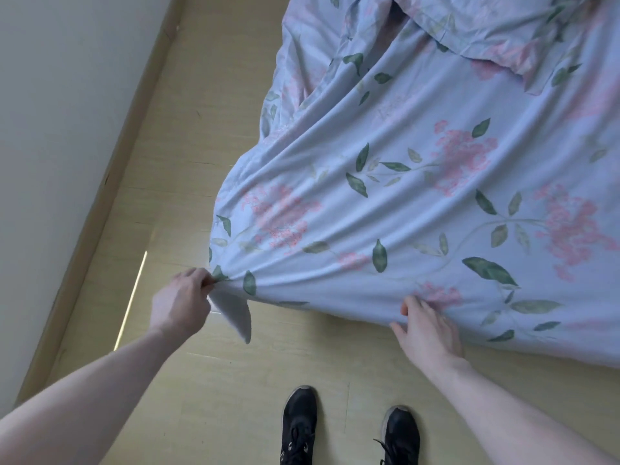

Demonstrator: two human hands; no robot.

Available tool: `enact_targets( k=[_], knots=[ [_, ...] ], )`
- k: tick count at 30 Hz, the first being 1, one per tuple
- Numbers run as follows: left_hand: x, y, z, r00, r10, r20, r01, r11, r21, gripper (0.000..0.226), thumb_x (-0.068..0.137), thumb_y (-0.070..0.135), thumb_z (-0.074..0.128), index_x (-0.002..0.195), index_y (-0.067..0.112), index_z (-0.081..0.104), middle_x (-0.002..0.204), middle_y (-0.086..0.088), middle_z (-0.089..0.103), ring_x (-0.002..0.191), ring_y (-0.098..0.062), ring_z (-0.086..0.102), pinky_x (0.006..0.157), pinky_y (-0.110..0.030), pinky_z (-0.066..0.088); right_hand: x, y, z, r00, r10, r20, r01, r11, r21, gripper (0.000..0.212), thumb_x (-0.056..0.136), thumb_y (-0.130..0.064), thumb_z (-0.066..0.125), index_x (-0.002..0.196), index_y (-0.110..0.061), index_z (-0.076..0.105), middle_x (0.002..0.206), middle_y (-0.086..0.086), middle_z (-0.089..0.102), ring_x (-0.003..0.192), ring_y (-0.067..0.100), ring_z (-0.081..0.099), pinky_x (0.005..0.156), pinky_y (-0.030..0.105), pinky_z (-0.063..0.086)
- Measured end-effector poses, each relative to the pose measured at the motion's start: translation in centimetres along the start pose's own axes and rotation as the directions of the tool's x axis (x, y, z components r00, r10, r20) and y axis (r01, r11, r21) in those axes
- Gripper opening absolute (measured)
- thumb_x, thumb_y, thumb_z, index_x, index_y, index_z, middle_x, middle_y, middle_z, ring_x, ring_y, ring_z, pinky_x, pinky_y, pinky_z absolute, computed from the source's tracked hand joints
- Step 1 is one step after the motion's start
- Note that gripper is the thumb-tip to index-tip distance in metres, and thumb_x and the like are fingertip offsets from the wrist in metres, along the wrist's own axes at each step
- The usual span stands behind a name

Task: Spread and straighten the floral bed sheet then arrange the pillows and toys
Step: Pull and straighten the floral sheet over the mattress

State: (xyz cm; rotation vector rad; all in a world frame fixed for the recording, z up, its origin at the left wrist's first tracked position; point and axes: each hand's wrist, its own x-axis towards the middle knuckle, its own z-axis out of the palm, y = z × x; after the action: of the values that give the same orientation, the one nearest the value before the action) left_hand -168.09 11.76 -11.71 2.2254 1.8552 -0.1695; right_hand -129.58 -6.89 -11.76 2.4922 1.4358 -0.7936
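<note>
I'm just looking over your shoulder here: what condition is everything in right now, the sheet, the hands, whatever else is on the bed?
floral bed sheet: creased, folds fanning from its near corner.
left hand: pinches the sheet's corner, white underside hanging below.
right hand: grips the sheet's near edge.
pillow: lies at the far end, in matching floral fabric.
shoes: black, standing on the floor.

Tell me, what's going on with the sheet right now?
Left hand pinches floral sheet corner. Right hand grips its near edge. Sheet creased, not yet flat. Nothing in the way.
</note>
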Motion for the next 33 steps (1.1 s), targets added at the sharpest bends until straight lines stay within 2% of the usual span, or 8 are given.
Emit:
enact_targets(
  k=[4,6,14,17,21,25,30,33],
  knots=[
    [-0.9,1.8,0.2,0.940,-0.247,0.236,0.216,0.965,0.149,0.004,0.096,0.028,0.055,0.097,0.024,0.057,0.098,-0.001,0.064,0.073,-0.026,0.055,0.063,-0.032,0.045,-1.1,2.1,0.2,0.995,0.092,0.049,-0.094,0.995,0.030,0.029,0.094,-0.044,0.064,0.108,-0.031,0.042,0.123,-0.007,0.058,0.102,0.024,0.065,0.069,0.032,0.044],
    [-2.5,4.1,0.8,0.904,-0.253,0.344,0.193,0.961,0.199,0.007,0.089,0.030,0.056,0.093,0.024,0.054,0.098,0.000,0.066,0.074,-0.025,0.056,0.063,-0.031,0.046,-1.7,3.5,0.4,0.983,0.163,0.089,-0.171,0.981,0.092,0.026,0.094,-0.046,0.063,0.109,-0.031,0.047,0.122,-0.007,0.057,0.102,0.024,0.063,0.069,0.032,0.043],
    [-3.8,19.1,2.4,0.933,0.282,0.221,-0.272,0.959,-0.079,0.037,0.089,0.043,0.065,0.118,0.028,0.047,0.114,0.008,0.053,0.103,-0.021,0.058,0.065,-0.037,0.049,-1.5,12.3,-1.1,0.774,0.613,0.161,-0.612,0.658,0.439,0.055,0.092,-0.058,0.059,0.115,-0.008,0.052,0.112,0.015,0.066,0.095,0.036,0.066,0.073,0.036,0.048],
    [-2.8,22.6,2.9,0.928,0.256,0.270,-0.257,0.966,-0.032,0.042,0.090,0.044,0.067,0.124,0.026,0.051,0.115,0.003,0.055,0.109,-0.023,0.059,0.070,-0.038,0.050,0.1,14.7,-1.5,0.768,0.609,0.197,-0.611,0.603,0.513,0.051,0.089,-0.057,0.063,0.091,-0.007,0.063,0.098,0.019,0.071,0.086,0.035,0.069,0.071,0.033,0.049],
    [-2.4,24.5,3.9,0.940,0.252,0.230,-0.268,0.962,0.043,0.012,0.096,0.032,0.060,0.101,0.021,0.064,0.105,0.002,0.063,0.103,-0.027,0.060,0.066,-0.037,0.044,1.5,15.7,-1.3,0.804,0.575,0.153,-0.568,0.664,0.486,0.035,0.093,-0.049,0.063,0.092,-0.014,0.071,0.096,0.012,0.073,0.082,0.032,0.065,0.070,0.031,0.046],
    [-2.6,24.4,3.8,0.940,0.273,0.202,-0.297,0.950,0.099,0.012,0.096,0.030,0.060,0.092,0.022,0.068,0.098,0.003,0.067,0.097,-0.026,0.061,0.061,-0.034,0.036,1.5,15.7,-0.9,0.847,0.522,0.098,-0.492,0.701,0.516,0.026,0.092,-0.041,0.066,0.078,-0.020,0.066,0.092,0.008,0.072,0.089,0.034,0.068,0.069,0.031,0.046],
    [-4.7,23.5,3.1,0.950,0.234,0.205,-0.252,0.966,0.064,0.019,0.098,0.038,0.060,0.089,0.022,0.063,0.092,0.007,0.065,0.096,-0.023,0.060,0.063,-0.038,0.045,-0.3,19.9,-0.7,0.764,0.567,0.308,-0.616,0.499,0.610,0.047,0.085,-0.071,0.057,0.074,-0.028,0.071,0.077,0.002,0.073,0.068,0.023,0.068,0.057,0.028,0.049],
    [-5.7,23.6,3.0,0.960,0.195,0.202,-0.213,0.974,0.071,0.022,0.099,0.041,0.058,0.086,0.023,0.062,0.088,0.011,0.063,0.093,-0.020,0.059,0.062,-0.039,0.049,-0.1,21.5,0.0,0.740,0.565,0.365,-0.611,0.337,0.716,0.043,0.091,-0.060,0.061,0.080,-0.020,0.072,0.069,0.003,0.073,0.061,0.022,0.071,0.053,0.030,0.051]
  ],
)
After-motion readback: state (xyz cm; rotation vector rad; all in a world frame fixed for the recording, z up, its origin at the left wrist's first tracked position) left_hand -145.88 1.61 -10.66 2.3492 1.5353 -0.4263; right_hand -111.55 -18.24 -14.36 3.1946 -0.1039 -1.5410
